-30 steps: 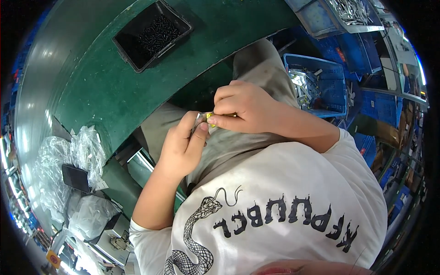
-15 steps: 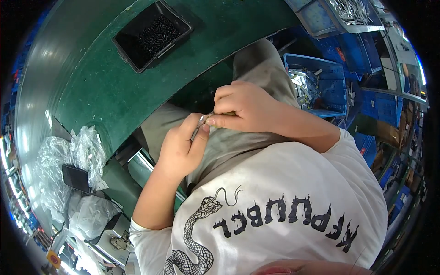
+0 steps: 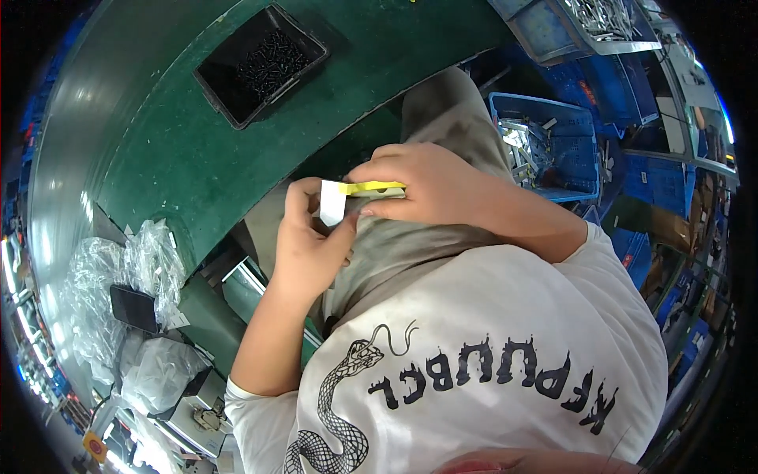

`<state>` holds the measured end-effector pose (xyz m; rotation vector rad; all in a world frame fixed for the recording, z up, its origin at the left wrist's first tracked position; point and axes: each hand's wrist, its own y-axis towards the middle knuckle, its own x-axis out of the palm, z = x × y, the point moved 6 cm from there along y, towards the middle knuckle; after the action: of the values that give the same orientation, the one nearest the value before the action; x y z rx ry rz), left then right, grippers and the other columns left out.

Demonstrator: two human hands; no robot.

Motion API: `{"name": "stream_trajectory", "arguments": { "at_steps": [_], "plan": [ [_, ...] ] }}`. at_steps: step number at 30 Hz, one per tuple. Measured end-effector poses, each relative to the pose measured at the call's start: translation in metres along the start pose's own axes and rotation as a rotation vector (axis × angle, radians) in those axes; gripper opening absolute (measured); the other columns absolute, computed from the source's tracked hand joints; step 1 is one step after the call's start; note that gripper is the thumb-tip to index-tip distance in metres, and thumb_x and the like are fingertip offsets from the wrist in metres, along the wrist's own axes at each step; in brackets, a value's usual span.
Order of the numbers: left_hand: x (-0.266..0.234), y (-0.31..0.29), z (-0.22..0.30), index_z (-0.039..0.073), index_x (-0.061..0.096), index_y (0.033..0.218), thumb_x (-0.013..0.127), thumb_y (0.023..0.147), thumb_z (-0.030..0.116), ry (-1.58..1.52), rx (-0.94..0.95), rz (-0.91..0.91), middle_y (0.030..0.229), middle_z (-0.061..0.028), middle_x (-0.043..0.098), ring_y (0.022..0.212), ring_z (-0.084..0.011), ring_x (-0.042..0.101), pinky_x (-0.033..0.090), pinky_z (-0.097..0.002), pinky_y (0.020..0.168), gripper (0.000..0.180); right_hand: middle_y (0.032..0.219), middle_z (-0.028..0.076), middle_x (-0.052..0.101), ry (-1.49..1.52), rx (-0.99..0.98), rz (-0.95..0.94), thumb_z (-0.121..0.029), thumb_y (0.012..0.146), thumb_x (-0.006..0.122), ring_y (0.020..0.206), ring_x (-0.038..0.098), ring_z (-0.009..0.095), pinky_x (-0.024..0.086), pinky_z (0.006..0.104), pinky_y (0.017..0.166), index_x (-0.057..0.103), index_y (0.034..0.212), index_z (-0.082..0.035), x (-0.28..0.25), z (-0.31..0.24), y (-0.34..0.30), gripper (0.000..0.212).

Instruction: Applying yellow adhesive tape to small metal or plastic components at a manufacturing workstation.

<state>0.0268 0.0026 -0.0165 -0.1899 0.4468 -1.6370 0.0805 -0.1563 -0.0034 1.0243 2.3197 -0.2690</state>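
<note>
Above my lap both hands meet around a small piece with a flat white end (image 3: 332,202) and a bright yellow strip (image 3: 371,187). Thumb and fingers of my left hand (image 3: 304,237) close on the white end. My right hand (image 3: 426,186) pinches the yellow strip, with a pale edge showing under it. Whether the white end and the strip are one part, I cannot tell. My fingers hide some of the piece.
A black bin (image 3: 260,67) of small dark parts stands on the green table (image 3: 166,150). A blue crate (image 3: 572,150) with metal pieces is at the right, another bin (image 3: 604,20) beyond it. Clear plastic bags (image 3: 99,284) and a black box (image 3: 133,308) lie at left.
The piece has turned so its white face and yellow strip now show. My fingers have shifted slightly apart around it. The bins and bags stay where they were.
</note>
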Motion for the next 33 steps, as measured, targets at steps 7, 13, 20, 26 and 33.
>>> {"name": "stream_trajectory", "arguments": {
  "at_steps": [7,13,20,26,33],
  "plan": [
    [-0.012,0.004,-0.005,-0.002,0.055,0.119,0.061,0.09,0.0,-0.006,0.111,0.06,0.094,-0.0065,0.056,0.066,-0.0087,0.058,0.05,-0.0223,0.05,0.029,0.092,0.008,0.065,-0.093,-0.04,0.003,-0.021,0.087,0.069,0.082,0.062,0.027,0.048,0.0386,0.074,0.062,0.127,-0.012,-0.006,-0.006,0.0,0.042],
    [-0.017,0.006,-0.005,-0.006,0.061,0.116,0.056,0.096,0.005,0.043,0.151,0.134,0.093,-0.0063,0.056,0.069,-0.0089,0.059,0.052,-0.0224,0.053,0.023,0.08,0.003,0.062,-0.209,-0.232,0.06,-0.016,0.089,0.066,0.071,0.058,0.021,0.042,0.0351,0.072,0.061,0.128,-0.013,-0.012,-0.016,-0.005,0.04],
    [-0.011,0.007,-0.009,-0.005,0.061,0.112,0.05,0.101,0.008,-0.054,0.139,0.089,0.085,-0.005,0.066,0.073,-0.0103,0.061,0.053,-0.0253,0.066,0.02,0.069,0.0,0.057,-0.289,-0.294,0.071,-0.016,0.091,0.065,0.063,0.055,0.018,0.037,0.0335,0.068,0.062,0.126,-0.013,-0.01,-0.011,-0.007,0.036],
    [-0.009,0.006,-0.016,-0.002,0.058,0.108,0.049,0.102,0.009,-0.202,0.041,0.062,0.085,-0.0045,0.065,0.07,-0.0091,0.059,0.048,-0.0237,0.062,0.015,0.068,-0.001,0.057,-0.273,-0.291,0.086,-0.017,0.091,0.064,0.062,0.054,0.018,0.037,0.0333,0.067,0.061,0.128,-0.014,-0.006,-0.004,-0.007,0.037],
    [-0.007,0.006,-0.008,0.001,0.053,0.105,0.075,0.082,-0.003,-0.126,0.046,0.045,0.085,-0.0034,0.062,0.066,-0.0052,0.055,0.044,-0.0208,0.055,0.032,0.067,-0.001,0.057,-0.294,-0.286,0.048,-0.017,0.091,0.064,0.062,0.055,0.017,0.036,0.0329,0.066,0.063,0.127,-0.014,-0.008,-0.007,-0.008,0.036]
  ]
}}
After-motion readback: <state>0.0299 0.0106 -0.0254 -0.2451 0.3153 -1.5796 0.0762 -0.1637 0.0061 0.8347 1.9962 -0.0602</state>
